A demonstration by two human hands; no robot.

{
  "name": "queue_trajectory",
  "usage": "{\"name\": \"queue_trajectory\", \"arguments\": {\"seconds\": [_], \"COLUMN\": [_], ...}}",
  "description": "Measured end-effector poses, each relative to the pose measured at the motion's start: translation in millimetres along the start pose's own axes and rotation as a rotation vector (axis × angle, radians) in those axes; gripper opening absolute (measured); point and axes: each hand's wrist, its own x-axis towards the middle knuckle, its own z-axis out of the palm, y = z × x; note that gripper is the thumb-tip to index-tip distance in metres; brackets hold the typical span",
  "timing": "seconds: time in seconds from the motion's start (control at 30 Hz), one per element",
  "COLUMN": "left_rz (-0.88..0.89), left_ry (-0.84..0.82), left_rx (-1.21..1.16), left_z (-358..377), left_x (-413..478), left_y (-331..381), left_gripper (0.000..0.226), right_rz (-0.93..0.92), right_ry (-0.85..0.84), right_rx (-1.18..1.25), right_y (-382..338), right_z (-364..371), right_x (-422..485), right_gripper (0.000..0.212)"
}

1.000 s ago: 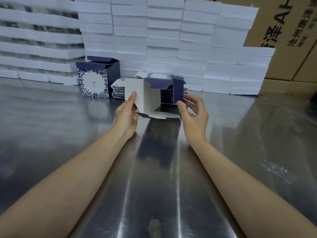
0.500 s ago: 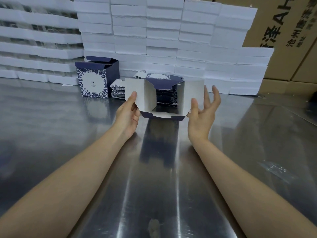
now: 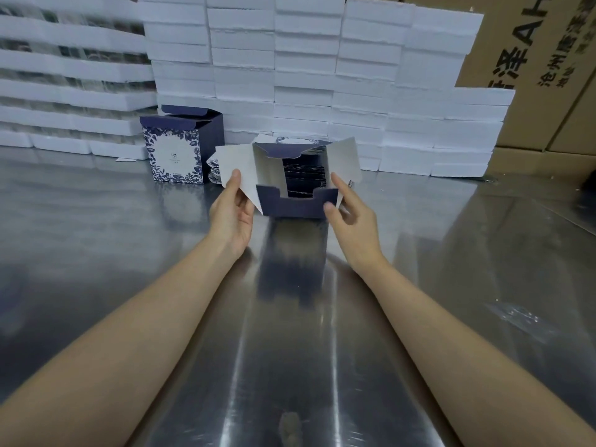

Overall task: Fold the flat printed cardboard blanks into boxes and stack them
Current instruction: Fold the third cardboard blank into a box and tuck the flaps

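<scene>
Both hands are holding a half-formed box (image 3: pixel 295 185) up above the steel surface (image 3: pixel 290 350), its open end facing the camera. The left hand (image 3: pixel 232 214) is gripping the white side flap that is spreading out to the left: its thumb is lying on the inner face of the flap, while the other fingers (image 3: pixel 246 209) are curling behind it. The right hand (image 3: pixel 351 217) is pinching the right corner of the box, with its thumb pressing on the navy bottom flap and its index finger reaching up along the right wall, so these fingers are also clenched on cardboard. Between the two thumbs the notched navy flap is standing up; above it another navy flap is hanging down from the top edge. A second white flap is fanning out past the right index finger.

Just beyond the fingertips, seen through the open box, a dark pile of flat blanks (image 3: pixel 303 175) is lying on the surface. Beyond the left hand's fingers a finished box (image 3: pixel 175 156) with blue leaf print is standing upright, its lid flap raised. Behind everything white foam slabs (image 3: pixel 306 75) are stacked up, with brown cartons (image 3: pixel 532 75) to their right.
</scene>
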Motion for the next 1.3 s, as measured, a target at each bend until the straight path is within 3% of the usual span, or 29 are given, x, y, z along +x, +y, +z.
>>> {"name": "queue_trajectory", "arguments": {"seconds": [0.07,0.17,0.3,0.4,0.67,0.97,1.1,1.17,1.3], "left_rz": [-0.009,0.056,0.382,0.562,0.831,1.003,1.114,1.134,1.155], "left_ry": [-0.04,-0.059,-0.085,-0.137,-0.203,-0.421,-0.556,-0.542,-0.342], "left_rx": [0.032,0.224,0.705,0.918,1.08,1.315,1.465,1.493,1.448], "left_z": [1,2,1,0,1,1,5,7,8], "left_x": [-2,-6,-10,-12,-11,-15,-21,-22,-22], "left_y": [-1,-5,-14,-18,-16,-16,-19,-21,-21], "left_gripper": [0.011,0.012,0.026,0.016,0.042,0.022,0.012,0.012,0.028], "right_rz": [0.025,0.044,0.043,0.013,-0.082,-0.074,-0.098,-0.124,-0.175], "right_ry": [0.131,0.278,0.315,0.314,0.202,0.223,0.159,0.152,0.136], "right_rx": [0.007,-0.03,-0.066,-0.092,-0.182,-0.159,-0.195,-0.232,-0.283], "right_y": [2,8,8,4,7,8,6,7,9], "right_z": [0,-4,-5,-4,-1,-3,-1,0,1], "right_x": [2,6,6,4,1,3,1,1,0], "right_gripper": [0.038,0.04,0.05,0.053,0.051,0.052,0.056,0.058,0.053]}}
